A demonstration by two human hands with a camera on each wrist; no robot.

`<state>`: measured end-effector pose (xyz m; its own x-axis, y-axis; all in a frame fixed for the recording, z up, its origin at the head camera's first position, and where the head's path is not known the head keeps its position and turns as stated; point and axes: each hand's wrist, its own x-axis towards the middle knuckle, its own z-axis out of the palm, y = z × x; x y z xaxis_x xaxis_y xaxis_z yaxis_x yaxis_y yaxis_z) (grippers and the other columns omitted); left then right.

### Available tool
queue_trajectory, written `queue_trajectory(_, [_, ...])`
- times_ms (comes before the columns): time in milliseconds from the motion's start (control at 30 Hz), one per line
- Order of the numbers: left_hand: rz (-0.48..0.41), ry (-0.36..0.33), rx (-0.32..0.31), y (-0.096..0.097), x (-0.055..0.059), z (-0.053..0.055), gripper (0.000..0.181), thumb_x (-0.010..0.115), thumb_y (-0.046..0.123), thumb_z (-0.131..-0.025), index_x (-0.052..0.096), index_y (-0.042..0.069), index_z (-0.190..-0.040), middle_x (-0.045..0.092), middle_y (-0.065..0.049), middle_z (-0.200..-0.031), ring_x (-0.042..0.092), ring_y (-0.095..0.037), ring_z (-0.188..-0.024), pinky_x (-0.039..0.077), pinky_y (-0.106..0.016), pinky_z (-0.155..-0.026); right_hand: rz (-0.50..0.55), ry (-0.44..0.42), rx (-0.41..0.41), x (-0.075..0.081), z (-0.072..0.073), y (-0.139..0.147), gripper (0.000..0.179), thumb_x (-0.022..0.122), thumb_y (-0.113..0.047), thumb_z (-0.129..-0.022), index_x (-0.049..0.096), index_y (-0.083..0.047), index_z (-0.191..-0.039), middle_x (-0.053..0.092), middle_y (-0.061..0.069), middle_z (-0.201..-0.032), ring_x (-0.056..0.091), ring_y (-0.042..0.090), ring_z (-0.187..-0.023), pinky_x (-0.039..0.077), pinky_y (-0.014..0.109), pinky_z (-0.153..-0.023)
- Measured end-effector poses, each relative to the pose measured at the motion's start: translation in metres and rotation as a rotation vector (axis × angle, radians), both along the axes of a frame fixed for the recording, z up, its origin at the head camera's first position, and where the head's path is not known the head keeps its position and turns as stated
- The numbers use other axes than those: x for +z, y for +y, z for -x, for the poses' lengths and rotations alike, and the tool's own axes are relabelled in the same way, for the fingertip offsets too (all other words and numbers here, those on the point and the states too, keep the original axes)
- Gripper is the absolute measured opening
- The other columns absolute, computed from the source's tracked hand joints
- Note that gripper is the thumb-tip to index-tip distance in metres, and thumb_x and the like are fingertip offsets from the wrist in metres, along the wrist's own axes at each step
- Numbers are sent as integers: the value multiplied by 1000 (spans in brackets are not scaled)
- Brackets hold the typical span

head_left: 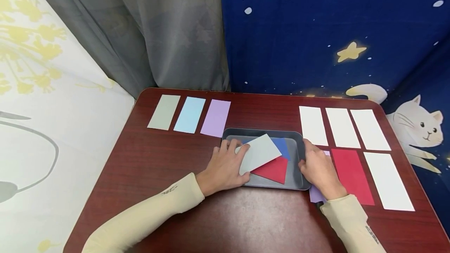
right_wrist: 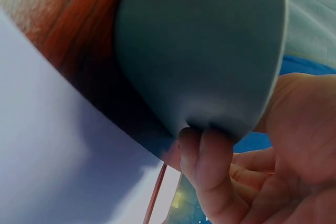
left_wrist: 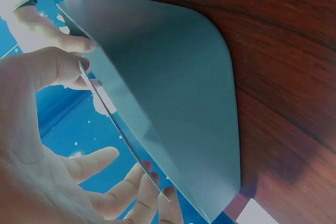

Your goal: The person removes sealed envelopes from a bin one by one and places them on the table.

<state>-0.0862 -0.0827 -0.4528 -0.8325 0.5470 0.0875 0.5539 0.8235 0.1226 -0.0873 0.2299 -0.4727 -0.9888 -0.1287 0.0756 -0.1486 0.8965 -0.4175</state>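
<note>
A dark grey metal tray (head_left: 295,173) lies on the table with a red card (head_left: 275,171) and a blue card (head_left: 283,147) inside. Over them, tilted, is a pale whitish card (head_left: 260,153). My left hand (head_left: 226,167) holds this card by its left end, at the tray's left side. Seen edge-on in the left wrist view, the card (left_wrist: 122,136) sits between thumb and fingertips, beside the tray wall (left_wrist: 173,77). My right hand (head_left: 320,169) grips the tray's right rim; its curled fingers (right_wrist: 212,158) press the tray's outer wall in the right wrist view.
Grey-green (head_left: 164,112), light blue (head_left: 190,114) and purple (head_left: 216,118) cards lie in a row at the back left. On the right are several white cards (head_left: 370,130), a red card (head_left: 352,177) and a purple card (head_left: 317,194) partly under my right hand. Curtains hang behind the table.
</note>
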Motion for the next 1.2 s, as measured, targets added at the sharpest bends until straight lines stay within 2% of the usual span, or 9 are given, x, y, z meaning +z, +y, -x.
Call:
queue_trajectory(400, [-80,18,31,-18,8,-8,75,79,50,-87,61,11,-149,61,-16,-136,57,-36,-110,50,-45,-73,-3,-11,7,3,0,0,72,75,4,-85,48,19,-150,62,40,-137,71,55,-93,57,68,-80])
queue_trajectory(633, [-85,4,51,-27,6,-12,76,82,50,-86,62,9,-148,61,-17,-135,58,-36,-110,52,-45,-72,-2,-4,10,4,-1,0,70,73,5,-85,49,18,-149,64,39,-135,71,54,-92,57,68,-79])
queue_trajectory(933, [-125,-32,125,-38,7,-17,84,85,51,-85,60,7,-151,59,-19,-134,58,-37,-111,58,-48,-75,-6,-4,12,4,-2,1,70,74,4,-86,49,19,-149,63,39,-135,71,55,-94,57,69,-80])
queue_trajectory(1200, [-167,-62,194,-55,5,-23,87,87,50,-85,58,4,-152,57,-19,-131,56,-35,-107,56,-45,-73,-5,7,14,3,-1,1,70,74,5,-86,49,19,-149,64,40,-135,71,55,-93,57,69,-80])
